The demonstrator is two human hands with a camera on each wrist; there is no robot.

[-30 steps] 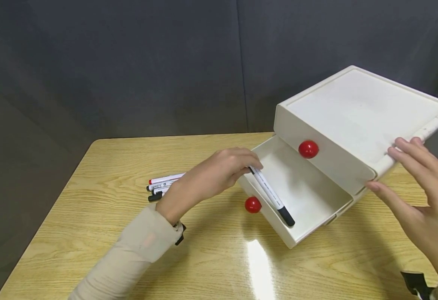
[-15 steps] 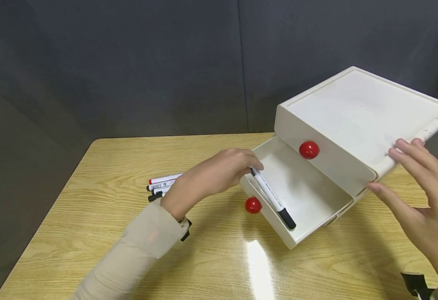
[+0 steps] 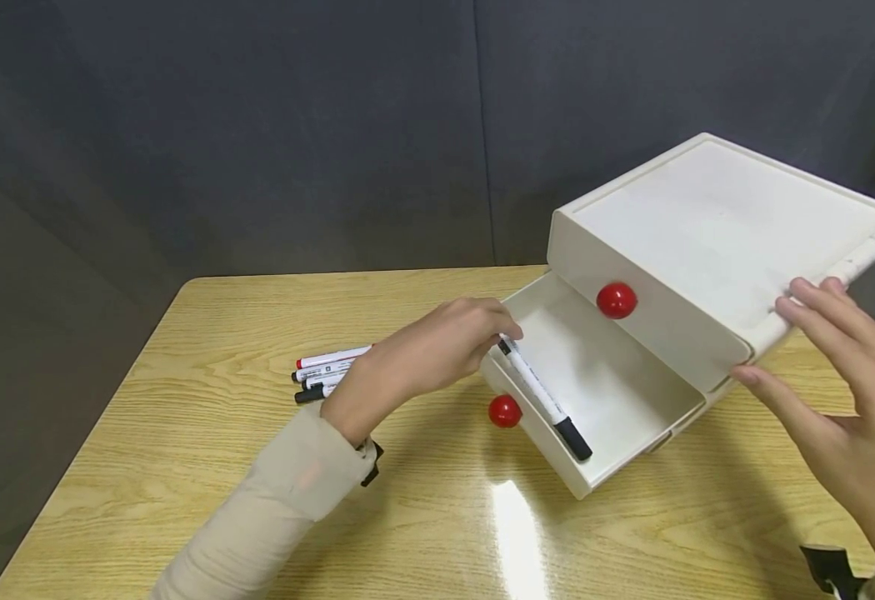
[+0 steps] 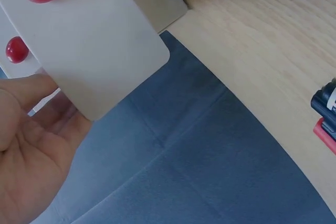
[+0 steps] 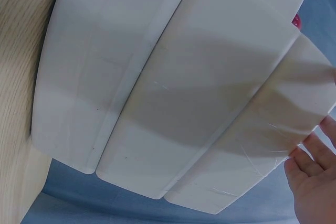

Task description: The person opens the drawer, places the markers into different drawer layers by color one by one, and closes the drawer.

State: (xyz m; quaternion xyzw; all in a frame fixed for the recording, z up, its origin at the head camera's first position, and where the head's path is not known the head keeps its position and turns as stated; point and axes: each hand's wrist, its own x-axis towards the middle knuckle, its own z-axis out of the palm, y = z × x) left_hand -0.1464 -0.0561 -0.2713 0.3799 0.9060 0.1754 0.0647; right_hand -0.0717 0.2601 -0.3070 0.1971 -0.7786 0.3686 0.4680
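A white drawer cabinet (image 3: pixel 722 229) with round red knobs stands on the table's right side. Its lower drawer (image 3: pixel 610 371) is pulled out. In that drawer a white marker (image 3: pixel 537 390) with a black cap lies slanted along the front wall, cap toward me. My left hand (image 3: pixel 433 354) reaches over the drawer's front left corner and pinches the marker's far end; the fingertips are partly hidden. In the left wrist view, a white sliver shows between thumb and fingers beside a drawer front (image 4: pixel 100 40). My right hand (image 3: pixel 850 379) rests straight fingertips and thumb on the cabinet's right edge.
Several markers (image 3: pixel 325 372) with red and black caps lie side by side on the wooden table (image 3: pixel 220 417), partly behind my left forearm. The upper drawer, with its red knob (image 3: pixel 617 301), is pushed in. A dark curtain (image 3: pixel 332 142) hangs behind the table.
The marker has shifted very slightly toward the drawer's near corner and turned a little. My left forearm has moved slightly right. My right hand and the cabinet stay practically still.
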